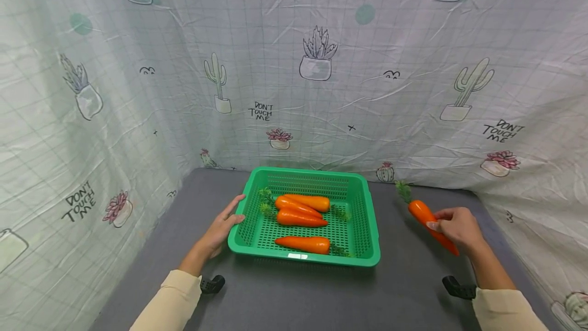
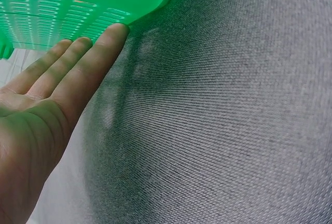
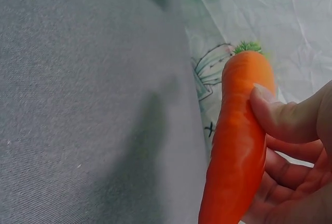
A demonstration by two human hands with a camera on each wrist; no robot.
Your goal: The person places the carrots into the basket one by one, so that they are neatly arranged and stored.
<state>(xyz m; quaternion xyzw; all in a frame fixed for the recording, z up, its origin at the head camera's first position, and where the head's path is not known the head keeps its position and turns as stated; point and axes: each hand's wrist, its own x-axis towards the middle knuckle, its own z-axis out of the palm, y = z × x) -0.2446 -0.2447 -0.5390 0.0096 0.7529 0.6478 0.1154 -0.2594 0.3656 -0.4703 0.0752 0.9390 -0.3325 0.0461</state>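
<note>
A green plastic basket (image 1: 303, 260) with slotted walls stands on the table. Inside it lie several orange carrots with green tops, among them one carrot (image 1: 303, 244) near the front wall and a cluster farther back. At its left side is my left hand (image 1: 220, 231), thumb and a finger at the rim; the left wrist view shows straight fingers (image 2: 85, 73) along the outer wall. To the right of the basket my right hand (image 1: 459, 226) pinches another carrot (image 1: 422, 212), thumb on top, its leafy end pointing away and its tip toward me. Its shadow falls on the table.
Grey cloth covers the table (image 1: 340, 295). A pale curtain (image 1: 294, 91) printed with cacti hangs behind and along both sides, meeting the table's back edge. Black straps (image 1: 212, 284) are on both wrists.
</note>
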